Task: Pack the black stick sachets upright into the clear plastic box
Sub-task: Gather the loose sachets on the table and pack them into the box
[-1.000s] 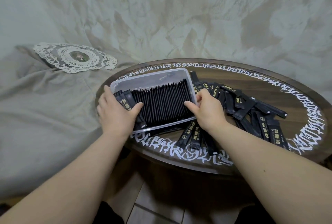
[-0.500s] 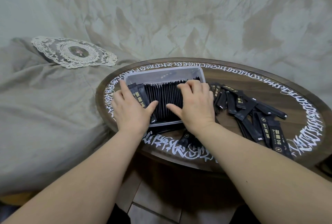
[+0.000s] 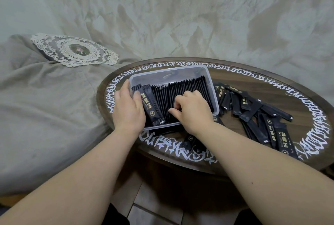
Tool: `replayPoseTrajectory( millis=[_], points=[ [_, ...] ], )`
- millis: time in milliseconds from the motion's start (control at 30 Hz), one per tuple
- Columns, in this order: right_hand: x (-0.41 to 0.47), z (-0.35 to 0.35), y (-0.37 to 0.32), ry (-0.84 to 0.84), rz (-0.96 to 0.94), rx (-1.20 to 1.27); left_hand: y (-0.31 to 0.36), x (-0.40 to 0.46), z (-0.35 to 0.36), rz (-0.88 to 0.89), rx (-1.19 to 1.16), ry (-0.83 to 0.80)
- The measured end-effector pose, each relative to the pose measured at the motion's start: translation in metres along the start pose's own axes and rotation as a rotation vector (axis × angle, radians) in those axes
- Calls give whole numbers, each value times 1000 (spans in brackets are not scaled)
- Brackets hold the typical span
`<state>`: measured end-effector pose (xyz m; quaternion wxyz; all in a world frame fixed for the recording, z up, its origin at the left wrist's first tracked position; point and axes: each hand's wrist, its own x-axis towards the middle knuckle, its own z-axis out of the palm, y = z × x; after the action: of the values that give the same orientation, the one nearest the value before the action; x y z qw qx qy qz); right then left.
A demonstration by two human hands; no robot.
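The clear box (image 3: 189,71) sits on the round table (image 3: 271,98), packed with upright black sachets (image 3: 180,89). The left hand (image 3: 127,109) grips its left wall; the right hand (image 3: 191,109), fingers curled, pinches the sachets inside. Loose sachets (image 3: 253,109) lie right of the box.

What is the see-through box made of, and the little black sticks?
The box looks like thin clear plastic: you see the sachets through its glossy walls. The black stick sachets look like matte plastic or foil film, with crimped ends and gold print; which one is unclear.
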<state>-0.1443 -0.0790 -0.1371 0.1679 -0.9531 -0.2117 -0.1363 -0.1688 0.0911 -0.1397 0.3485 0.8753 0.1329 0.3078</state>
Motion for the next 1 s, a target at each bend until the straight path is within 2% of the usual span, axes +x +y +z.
replayPoseTrajectory(
  millis=[133, 433, 600, 733, 833, 867, 1000],
  points=[
    [2, -2, -20, 102, 6, 146, -9, 4, 0, -5, -43, -17],
    [10, 6, -54, -86, 209, 265, -13, 5, -10, -13, -109, -122],
    [15, -9, -27, 72, 316, 373, -14, 6, -15, -17, -145, -205],
    [7, -13, 3, 90, 391, 285, -16, 8, -12, 4, -153, -232],
    [5, -19, 1, 259, 300, 182, -15, 9, -12, 25, -159, -218],
    [5, -20, -6, 238, 234, 151, -15, 9, -12, 28, -166, -209],
    [5, -8, -38, -62, 119, -23, -13, 8, -13, 14, -190, -157]
  ],
)
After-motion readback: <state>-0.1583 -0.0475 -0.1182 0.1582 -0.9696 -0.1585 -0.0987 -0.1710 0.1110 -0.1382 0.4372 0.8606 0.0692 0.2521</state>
